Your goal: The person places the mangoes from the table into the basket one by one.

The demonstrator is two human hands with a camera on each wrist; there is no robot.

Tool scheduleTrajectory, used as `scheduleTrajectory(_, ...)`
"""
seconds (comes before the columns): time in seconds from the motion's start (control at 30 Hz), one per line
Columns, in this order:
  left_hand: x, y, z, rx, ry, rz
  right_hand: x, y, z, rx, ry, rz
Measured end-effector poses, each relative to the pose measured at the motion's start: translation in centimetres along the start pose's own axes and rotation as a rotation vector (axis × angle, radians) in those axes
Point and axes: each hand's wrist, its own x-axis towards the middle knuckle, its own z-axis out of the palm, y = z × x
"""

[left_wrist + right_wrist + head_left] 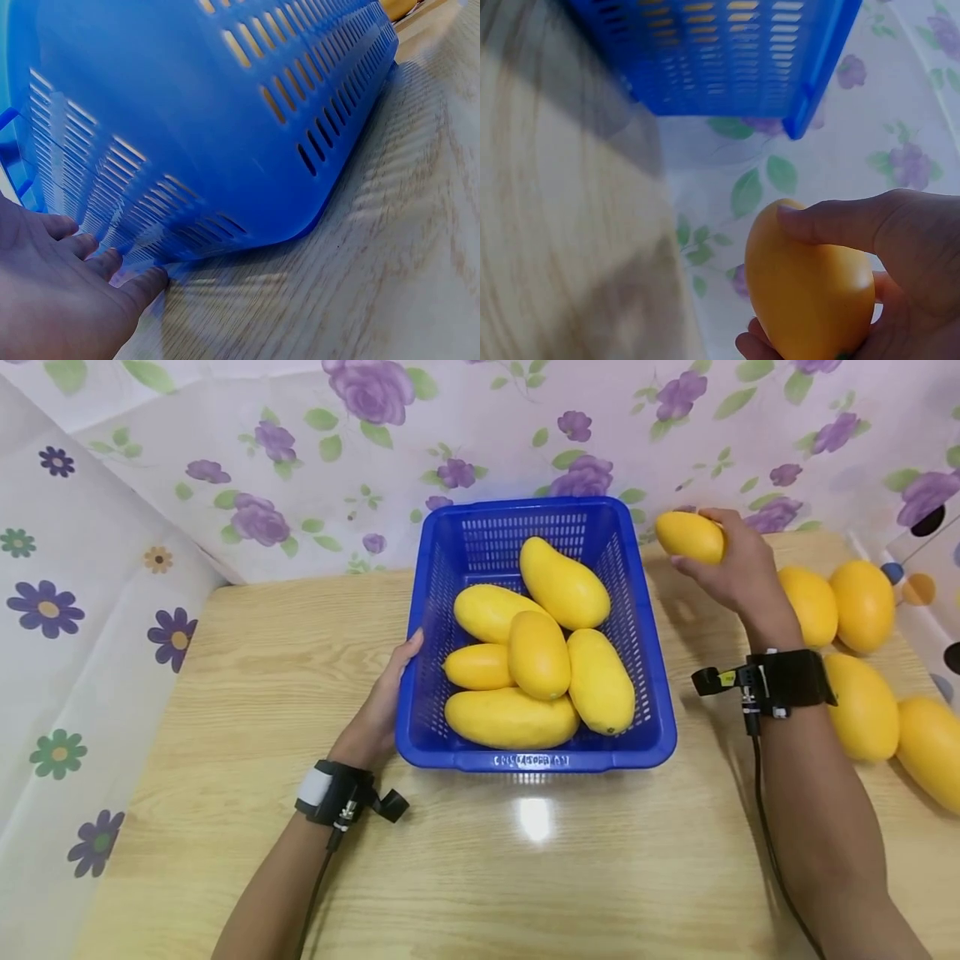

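My right hand [738,564] grips a yellow mango [692,537] above the table, to the right of a blue plastic basket [408,693]. In the right wrist view the thumb lies along the top of the mango [802,292] and fingertips show at its far side. My left hand [386,693] is at the basket's left side, with a fingertip right at the rim. The left wrist view shows the left hand's fingers [105,262] extended along the slotted wall. Several yellow mangoes [510,718] lie inside the basket, one resting on top of others.
More mangoes [862,606] lie on the right side of the wooden table [285,693], partly behind my right forearm. A floral sheet [255,468] hangs along the back edge, and another flowered cloth [45,685] hangs at the left. Cables run along both forearms.
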Motion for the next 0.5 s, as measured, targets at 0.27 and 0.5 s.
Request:
scheduleTrajectory(0.27, 0.2, -0.1, 0.1, -0.016, -0.001, -0.011, -1.0, -1.9, -0.8, 0.008, -0.001, -0.033)
scheduleTrajectory(0.5, 0.2, -0.1, 0.1, -0.011, 0.002, -0.014, -1.8, -3.3, -1.1, 0.014, 0.006, -0.101)
